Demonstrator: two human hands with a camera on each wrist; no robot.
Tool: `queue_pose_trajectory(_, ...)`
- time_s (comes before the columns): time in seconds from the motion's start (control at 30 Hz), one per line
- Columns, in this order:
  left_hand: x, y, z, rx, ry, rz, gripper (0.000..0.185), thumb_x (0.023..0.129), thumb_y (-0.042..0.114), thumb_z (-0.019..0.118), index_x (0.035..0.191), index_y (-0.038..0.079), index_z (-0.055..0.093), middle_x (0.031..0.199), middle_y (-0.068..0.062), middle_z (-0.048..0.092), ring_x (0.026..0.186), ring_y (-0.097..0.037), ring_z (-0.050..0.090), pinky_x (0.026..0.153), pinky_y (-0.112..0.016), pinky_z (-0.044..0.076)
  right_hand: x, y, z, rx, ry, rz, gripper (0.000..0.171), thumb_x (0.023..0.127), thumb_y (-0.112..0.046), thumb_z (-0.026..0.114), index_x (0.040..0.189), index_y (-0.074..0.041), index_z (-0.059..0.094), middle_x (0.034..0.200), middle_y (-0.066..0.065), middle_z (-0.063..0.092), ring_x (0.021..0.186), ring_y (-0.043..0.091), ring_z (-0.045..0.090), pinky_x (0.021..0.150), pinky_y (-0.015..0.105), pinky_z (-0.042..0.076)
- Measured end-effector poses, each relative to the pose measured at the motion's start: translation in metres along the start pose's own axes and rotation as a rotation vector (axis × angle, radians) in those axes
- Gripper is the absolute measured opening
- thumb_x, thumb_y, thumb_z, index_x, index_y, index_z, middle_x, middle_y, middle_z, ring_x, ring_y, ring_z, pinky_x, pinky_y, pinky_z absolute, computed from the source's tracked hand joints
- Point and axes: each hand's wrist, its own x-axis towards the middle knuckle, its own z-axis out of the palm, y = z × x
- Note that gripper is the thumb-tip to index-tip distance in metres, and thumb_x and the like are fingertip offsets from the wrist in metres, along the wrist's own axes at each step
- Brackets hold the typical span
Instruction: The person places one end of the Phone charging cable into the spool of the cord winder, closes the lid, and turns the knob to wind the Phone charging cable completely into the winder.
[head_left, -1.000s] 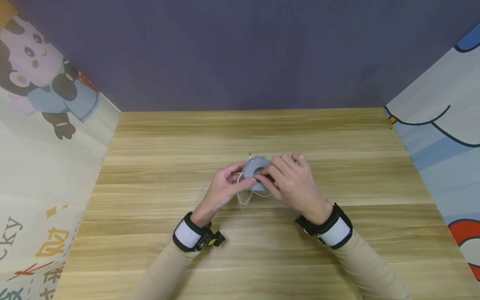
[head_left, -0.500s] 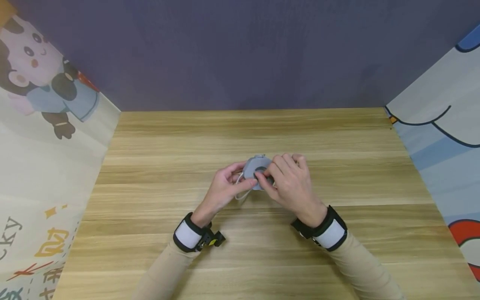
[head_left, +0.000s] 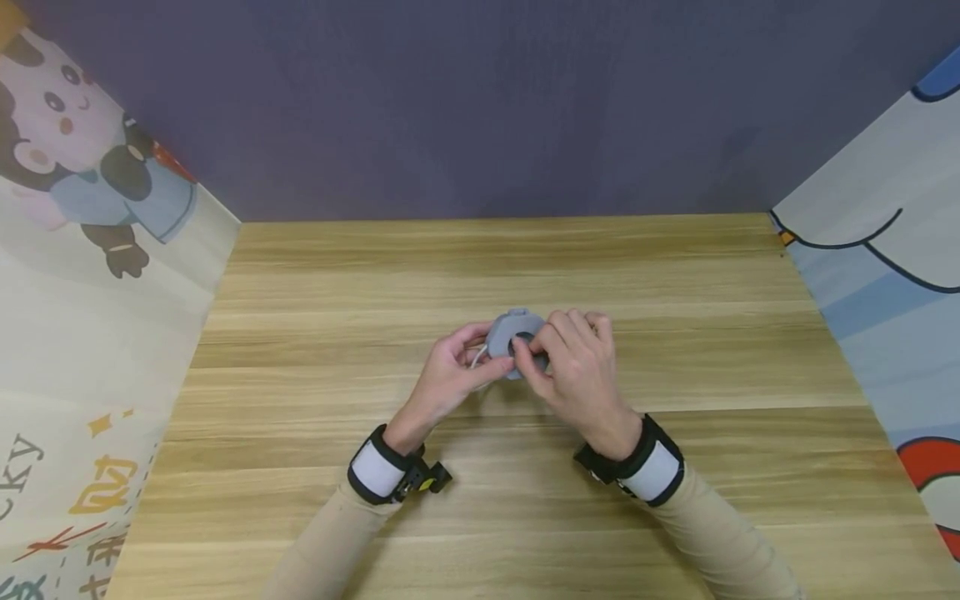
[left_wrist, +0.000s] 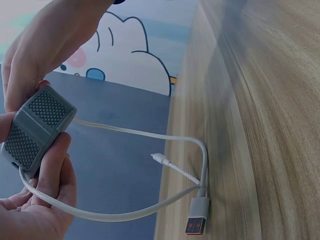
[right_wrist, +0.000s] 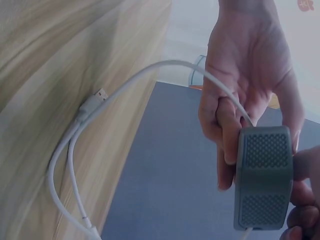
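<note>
Both hands hold a round grey cable reel [head_left: 510, 332] just above the wooden table [head_left: 675, 350]. My left hand [head_left: 486, 352] grips its left rim between thumb and fingers. The right hand [head_left: 542, 350] curls over the right side, fingertips on the dark centre of the face. In the left wrist view the reel [left_wrist: 37, 127] shows a mesh-patterned rim, and a white cable [left_wrist: 130, 132] runs from it down to a USB plug [left_wrist: 197, 220] lying on the table. The right wrist view shows the same reel [right_wrist: 263, 175], cable [right_wrist: 150, 72] and plug [right_wrist: 92, 102].
Cartoon-printed panels stand at the left [head_left: 90, 275] and right [head_left: 885, 275] of the table, with a dark purple wall [head_left: 480, 108] behind. Black and white bands wrap both wrists.
The loop of white cable seen below the reel has shrunk and is now mostly hidden under the hands. My right hand and forearm have shifted slightly left.
</note>
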Motion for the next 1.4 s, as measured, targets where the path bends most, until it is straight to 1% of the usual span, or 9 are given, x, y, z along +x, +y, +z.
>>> queue_pose_trajectory(0.13, 0.001, -0.001, 0.001, -0.011, 0.001, 0.004, 0.053, 0.093, 0.001, 0.07, 0.142, -0.008, 0.052, 0.135, -0.026, 0.063, 0.103, -0.01, 0.071, 0.089, -0.027, 0.059, 0.0, -0.003, 0.001, 0.035, 0.0, 0.052, 0.035, 0.099, -0.026, 0.06, 0.07, -0.007, 0.057, 0.068, 0.004, 0.052, 0.063, 0.024, 0.048, 0.075, 0.048, 0.036)
queue_pose_trajectory(0.33, 0.002, -0.002, 0.001, -0.002, 0.008, 0.02, 0.052, 0.092, -0.001, 0.07, 0.14, -0.009, 0.053, 0.134, -0.027, 0.063, 0.099, -0.008, 0.071, 0.087, -0.024, 0.059, -0.001, -0.006, 0.002, 0.071, 0.016, 0.102, 0.032, 0.096, -0.023, 0.064, 0.069, -0.008, 0.057, 0.067, 0.003, 0.053, 0.063, 0.024, 0.048, 0.075, 0.049, 0.034)
queue_pose_trajectory(0.5, 0.002, -0.002, 0.002, 0.011, 0.023, 0.032, 0.051, 0.092, -0.002, 0.07, 0.14, -0.009, 0.053, 0.133, -0.028, 0.063, 0.096, -0.006, 0.071, 0.085, -0.022, 0.058, -0.001, -0.007, 0.003, 0.079, 0.027, 0.119, 0.031, 0.095, -0.021, 0.065, 0.068, -0.007, 0.057, 0.066, 0.003, 0.053, 0.063, 0.023, 0.049, 0.075, 0.049, 0.034)
queue_pose_trajectory(0.63, 0.003, -0.005, 0.002, 0.022, 0.052, 0.039, 0.049, 0.092, -0.001, 0.07, 0.138, -0.01, 0.055, 0.13, -0.028, 0.064, 0.093, -0.005, 0.071, 0.082, -0.02, 0.057, -0.002, -0.006, 0.003, 0.092, 0.011, 0.112, 0.031, 0.096, -0.022, 0.064, 0.07, -0.007, 0.057, 0.068, 0.003, 0.053, 0.064, 0.024, 0.049, 0.075, 0.049, 0.034)
queue_pose_trajectory(0.87, 0.002, -0.004, 0.002, 0.032, 0.075, 0.029, 0.048, 0.093, 0.004, 0.071, 0.139, -0.005, 0.057, 0.129, -0.025, 0.065, 0.09, -0.007, 0.071, 0.078, -0.022, 0.058, -0.001, 0.004, 0.001, 0.137, -0.011, 0.047, 0.037, 0.105, -0.03, 0.057, 0.075, -0.008, 0.061, 0.074, 0.004, 0.055, 0.068, 0.024, 0.05, 0.073, 0.045, 0.033)
queue_pose_trajectory(1.03, 0.0, -0.003, 0.001, 0.04, 0.072, 0.021, 0.05, 0.093, 0.003, 0.071, 0.14, -0.005, 0.057, 0.129, -0.025, 0.066, 0.093, -0.009, 0.072, 0.08, -0.023, 0.059, 0.002, 0.011, -0.006, 0.171, -0.047, -0.027, 0.034, 0.107, -0.033, 0.055, 0.089, -0.008, 0.068, 0.084, 0.005, 0.061, 0.074, 0.023, 0.053, 0.072, 0.042, 0.033)
queue_pose_trajectory(1.17, -0.002, -0.002, 0.0, 0.043, 0.062, 0.005, 0.05, 0.094, 0.006, 0.071, 0.141, -0.003, 0.057, 0.127, -0.023, 0.068, 0.097, -0.012, 0.073, 0.083, -0.025, 0.059, 0.005, 0.017, -0.011, 0.184, -0.111, -0.115, 0.025, 0.106, -0.029, 0.058, 0.101, -0.01, 0.074, 0.093, 0.006, 0.065, 0.082, 0.025, 0.058, 0.073, 0.042, 0.036)
queue_pose_trajectory(1.27, -0.002, -0.002, -0.001, 0.04, 0.057, -0.004, 0.051, 0.094, 0.008, 0.071, 0.142, -0.002, 0.057, 0.128, -0.022, 0.069, 0.102, -0.017, 0.073, 0.085, -0.026, 0.06, 0.007, 0.021, -0.015, 0.187, -0.169, -0.162, 0.021, 0.104, -0.028, 0.062, 0.106, -0.012, 0.075, 0.099, 0.007, 0.066, 0.085, 0.025, 0.058, 0.074, 0.043, 0.036)
queue_pose_trajectory(1.4, -0.002, -0.003, -0.002, 0.036, 0.054, -0.004, 0.052, 0.094, 0.008, 0.072, 0.142, -0.002, 0.057, 0.13, -0.021, 0.069, 0.108, -0.023, 0.073, 0.088, -0.028, 0.06, 0.009, 0.025, -0.019, 0.167, -0.232, -0.214, 0.016, 0.096, -0.024, 0.073, 0.108, -0.015, 0.077, 0.102, 0.007, 0.066, 0.085, 0.025, 0.058, 0.075, 0.044, 0.037)
